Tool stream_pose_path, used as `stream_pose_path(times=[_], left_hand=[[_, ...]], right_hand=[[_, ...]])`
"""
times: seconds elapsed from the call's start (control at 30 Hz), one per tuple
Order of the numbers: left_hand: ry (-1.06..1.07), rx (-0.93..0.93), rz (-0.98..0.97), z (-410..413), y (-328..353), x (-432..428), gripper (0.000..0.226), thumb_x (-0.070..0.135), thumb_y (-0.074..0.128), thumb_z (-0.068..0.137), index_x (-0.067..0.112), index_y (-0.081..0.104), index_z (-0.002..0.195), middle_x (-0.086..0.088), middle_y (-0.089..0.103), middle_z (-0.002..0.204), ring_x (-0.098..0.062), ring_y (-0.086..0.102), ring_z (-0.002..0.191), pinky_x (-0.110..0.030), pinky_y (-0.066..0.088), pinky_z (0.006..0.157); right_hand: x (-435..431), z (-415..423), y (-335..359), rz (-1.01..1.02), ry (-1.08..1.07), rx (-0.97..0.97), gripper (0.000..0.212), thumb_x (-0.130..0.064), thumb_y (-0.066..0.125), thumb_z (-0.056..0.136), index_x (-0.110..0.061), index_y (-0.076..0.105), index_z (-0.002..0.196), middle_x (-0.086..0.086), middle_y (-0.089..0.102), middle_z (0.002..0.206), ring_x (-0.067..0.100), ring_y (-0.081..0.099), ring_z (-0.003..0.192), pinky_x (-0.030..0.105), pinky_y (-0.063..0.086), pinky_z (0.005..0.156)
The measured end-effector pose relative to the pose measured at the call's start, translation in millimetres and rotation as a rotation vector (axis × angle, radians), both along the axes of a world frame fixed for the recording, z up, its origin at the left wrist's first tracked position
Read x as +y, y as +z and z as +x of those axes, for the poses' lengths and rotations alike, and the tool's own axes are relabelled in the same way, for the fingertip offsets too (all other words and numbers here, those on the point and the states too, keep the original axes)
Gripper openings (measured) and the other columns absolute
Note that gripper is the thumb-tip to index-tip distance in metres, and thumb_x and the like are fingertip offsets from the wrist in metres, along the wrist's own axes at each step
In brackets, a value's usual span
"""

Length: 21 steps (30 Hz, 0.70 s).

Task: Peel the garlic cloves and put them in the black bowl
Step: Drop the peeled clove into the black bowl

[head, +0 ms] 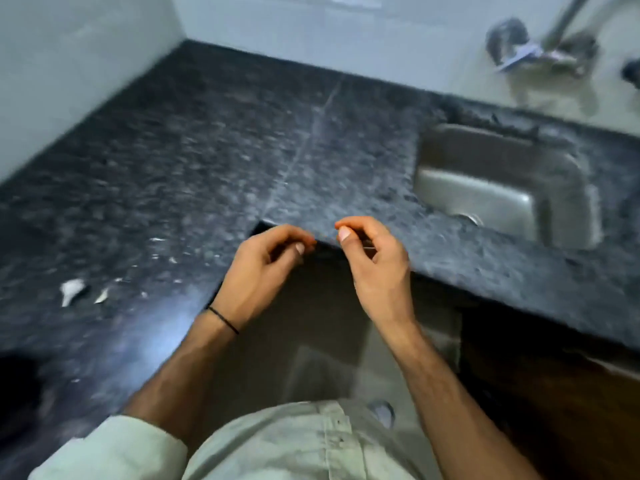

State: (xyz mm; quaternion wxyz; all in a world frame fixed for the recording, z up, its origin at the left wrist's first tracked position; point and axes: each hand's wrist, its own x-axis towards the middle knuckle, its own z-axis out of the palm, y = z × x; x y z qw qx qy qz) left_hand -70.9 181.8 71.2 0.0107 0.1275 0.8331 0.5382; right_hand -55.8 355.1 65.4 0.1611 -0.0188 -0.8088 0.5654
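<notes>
Your left hand [266, 261] and right hand [374, 265] at the inner corner of the speckled black granite worktop [207, 150], fingers [287, 233] curled against thumbs, anything held too blurred to tell, papery white garlic skins [72, 291] lying leftward, stainless steel sink [502, 188] rightward

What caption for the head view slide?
Left hand and right hand, fingers curled, over counter corner; garlic skins left, sink right.

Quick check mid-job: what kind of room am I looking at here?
Most likely a kitchen corner: a dark speckled stone counter, a steel sink set into it, and a tap on the wall above. Pale papery scraps on the counter suit food prep.
</notes>
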Motion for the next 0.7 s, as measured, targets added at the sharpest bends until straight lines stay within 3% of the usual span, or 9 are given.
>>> stream_pose_path(times=[0.17,0.33,0.5,0.57,0.7], left_hand=[[0.382,0.043,0.084,9,13,-112,0.019,0.0,0.054,0.098,0.009,0.071,0.1,-0.001,0.074,0.093,-0.015,0.069,0.082,-0.023,0.053,0.076],[0.644,0.014,0.123,24,-2,-172,0.02,-0.001,0.054,0.097,0.009,0.072,0.099,0.0,0.074,0.093,-0.007,0.067,0.078,-0.012,0.048,0.071],[0.885,-0.111,0.129,36,-37,-205,0.022,0.001,0.055,0.097,0.015,0.072,0.096,0.004,0.073,0.091,-0.015,0.068,0.079,-0.022,0.053,0.076],[0.999,-0.151,0.108,35,-51,-211,0.021,0.0,0.057,0.094,0.015,0.073,0.094,0.002,0.073,0.089,-0.017,0.067,0.077,-0.028,0.054,0.076],[1.218,-0.249,0.13,26,-70,-208,0.018,0.004,0.062,0.093,0.02,0.07,0.088,-0.006,0.073,0.083,-0.008,0.071,0.07,-0.024,0.056,0.066]], right_hand=[[-114,-44,21,-0.032,0.283,0.011,0.011,-0.023,0.059,0.098,-0.019,0.069,0.099,-0.005,0.07,0.091,0.01,0.067,0.085,0.032,0.054,0.078],[-192,-73,9,-0.071,0.504,-0.081,0.011,-0.022,0.058,0.098,-0.022,0.069,0.094,-0.003,0.07,0.082,0.011,0.065,0.077,0.032,0.052,0.072],[-245,-104,-23,-0.019,0.677,-0.213,0.013,-0.018,0.059,0.097,-0.022,0.07,0.091,0.003,0.071,0.081,0.022,0.065,0.076,0.038,0.052,0.07],[-262,-118,-40,0.019,0.747,-0.256,0.013,-0.018,0.059,0.096,-0.022,0.07,0.09,-0.003,0.069,0.078,0.016,0.063,0.072,0.037,0.051,0.069],[-293,-146,-69,0.104,0.929,-0.295,0.012,-0.016,0.06,0.094,-0.019,0.071,0.093,-0.006,0.069,0.083,0.01,0.062,0.076,0.032,0.051,0.074]])
